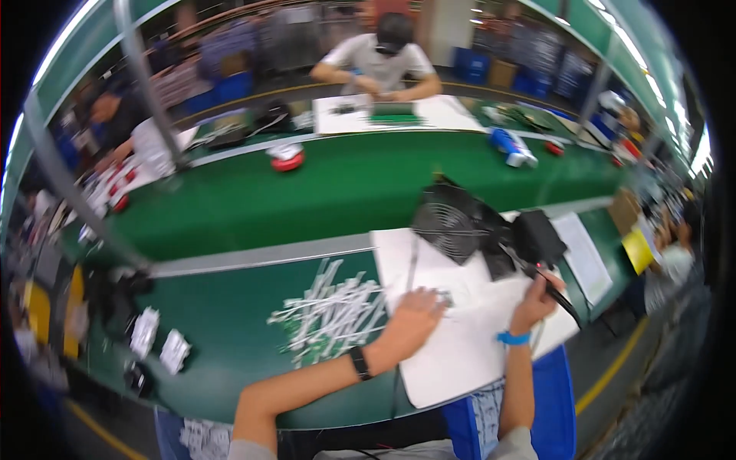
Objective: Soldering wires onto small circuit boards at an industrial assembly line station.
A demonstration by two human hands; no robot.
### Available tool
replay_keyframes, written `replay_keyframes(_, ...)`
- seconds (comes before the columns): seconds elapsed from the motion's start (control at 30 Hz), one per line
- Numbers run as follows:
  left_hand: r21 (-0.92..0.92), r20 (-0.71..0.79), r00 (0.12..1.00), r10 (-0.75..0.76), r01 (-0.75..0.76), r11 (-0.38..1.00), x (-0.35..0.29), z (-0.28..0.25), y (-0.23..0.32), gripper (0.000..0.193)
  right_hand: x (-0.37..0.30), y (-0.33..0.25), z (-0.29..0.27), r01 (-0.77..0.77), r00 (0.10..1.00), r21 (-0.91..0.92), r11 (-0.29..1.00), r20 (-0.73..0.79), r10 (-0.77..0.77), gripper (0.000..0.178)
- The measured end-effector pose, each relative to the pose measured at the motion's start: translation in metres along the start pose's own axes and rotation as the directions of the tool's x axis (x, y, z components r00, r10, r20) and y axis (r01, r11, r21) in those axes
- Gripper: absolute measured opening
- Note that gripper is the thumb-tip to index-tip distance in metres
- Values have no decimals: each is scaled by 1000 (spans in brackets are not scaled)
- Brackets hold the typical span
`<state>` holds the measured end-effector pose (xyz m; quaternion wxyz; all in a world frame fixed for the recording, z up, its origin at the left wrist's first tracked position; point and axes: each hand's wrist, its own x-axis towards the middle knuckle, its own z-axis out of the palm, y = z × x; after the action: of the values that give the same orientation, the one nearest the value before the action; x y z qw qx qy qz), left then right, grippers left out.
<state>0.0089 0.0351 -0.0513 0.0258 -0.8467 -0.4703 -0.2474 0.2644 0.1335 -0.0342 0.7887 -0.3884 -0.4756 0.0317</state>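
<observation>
My left hand [414, 313] rests palm down on a white sheet [460, 345], fingers on a small part [445, 297] that is too blurred to make out. A black band sits on that wrist. My right hand [539, 295], with a blue wristband, is closed around a black pen-shaped tool [553, 290] whose cable runs off to the right. The tool's tip points toward a black fan [447, 222] and a black box [539, 234] just beyond it. A pile of thin white strips [331, 310] lies on the green mat left of my left hand.
A green belt [345, 184] crosses the middle, carrying a red-and-white object [287, 157] and a blue-and-white one [510, 147]. Across it a person [379, 61] works over a white sheet. Small white packs [157, 341] lie at the left. A blue bin [556, 406] sits by my right forearm.
</observation>
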Motion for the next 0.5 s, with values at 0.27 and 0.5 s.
replay_keyframes(0.27, 61, -83, 995, -49, 54, 997, -20, -3, -13, 44, -46, -31, 17, -405, 912, 21, 914, 87, 402, 15)
replay_keyframes(0.5, -9, -79, 995, -61, 60, 998, -16, -5, -9, 47, -55, -44, 19, -498, 834, 96, 862, 323, 446, 14)
